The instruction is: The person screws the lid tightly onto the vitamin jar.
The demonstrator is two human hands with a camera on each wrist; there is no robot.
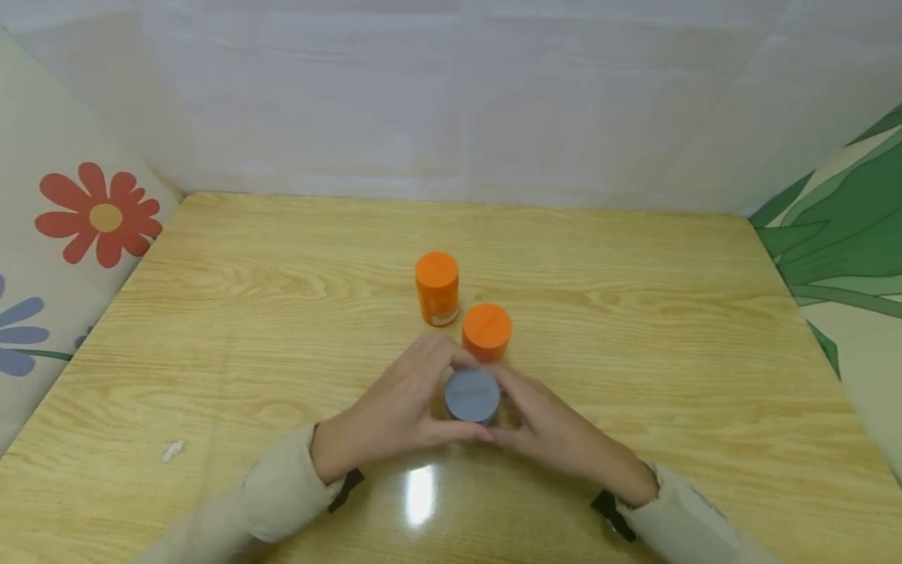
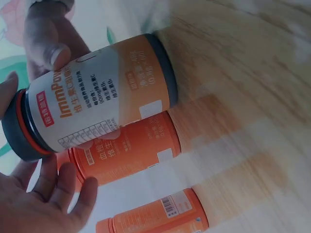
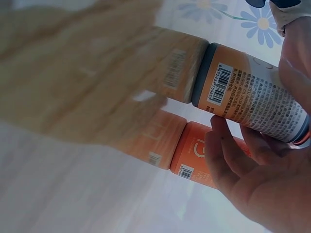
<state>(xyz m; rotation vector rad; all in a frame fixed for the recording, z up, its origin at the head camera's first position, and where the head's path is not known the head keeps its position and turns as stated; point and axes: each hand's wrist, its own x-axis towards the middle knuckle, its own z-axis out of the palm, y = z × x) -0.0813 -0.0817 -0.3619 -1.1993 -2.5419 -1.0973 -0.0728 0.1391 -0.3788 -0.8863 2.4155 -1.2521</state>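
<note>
A supplement bottle with a dark grey lid (image 1: pixel 472 395) stands upright between the two hands, its label (image 2: pixel 97 92) white and orange. My left hand (image 1: pixel 402 399) curves round it from the left, fingers behind and thumb in front, near the lid in the left wrist view. From the other side my right hand (image 1: pixel 553 427) holds it, the thumb against the label and the fingers round the far side. The thumbs meet in front of the bottle. Close behind it stands an orange bottle (image 1: pixel 486 333), partly hidden by the hands.
A second orange bottle (image 1: pixel 437 288) stands farther back and a little left. The glossy wooden table (image 1: pixel 669 313) mirrors the bottles. A small white mark (image 1: pixel 172 450) shows at its left front. A white cloth (image 1: pixel 458 102) hangs behind the table, with flower and leaf prints at the sides.
</note>
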